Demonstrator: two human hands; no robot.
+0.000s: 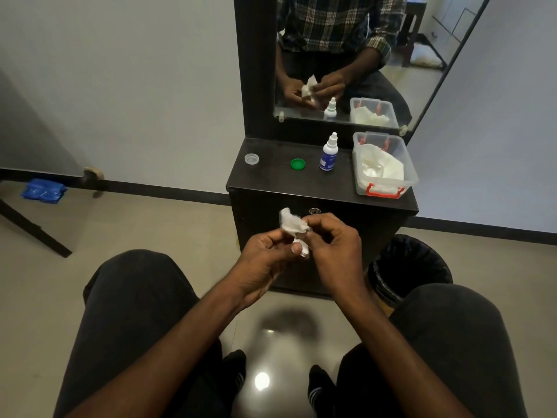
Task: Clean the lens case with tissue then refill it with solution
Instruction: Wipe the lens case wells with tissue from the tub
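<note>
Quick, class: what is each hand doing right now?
Left hand: grips the lens case, mostly hidden.
Right hand: pinches the tissue.

Both hands (pixel 301 245) around crumpled tissue (pixel 292 224)

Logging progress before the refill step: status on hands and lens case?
Left hand and right hand together grip crumpled white tissue. Lens case mostly hidden in hands. White solution bottle upright, untouched. Nothing in the way.
</note>
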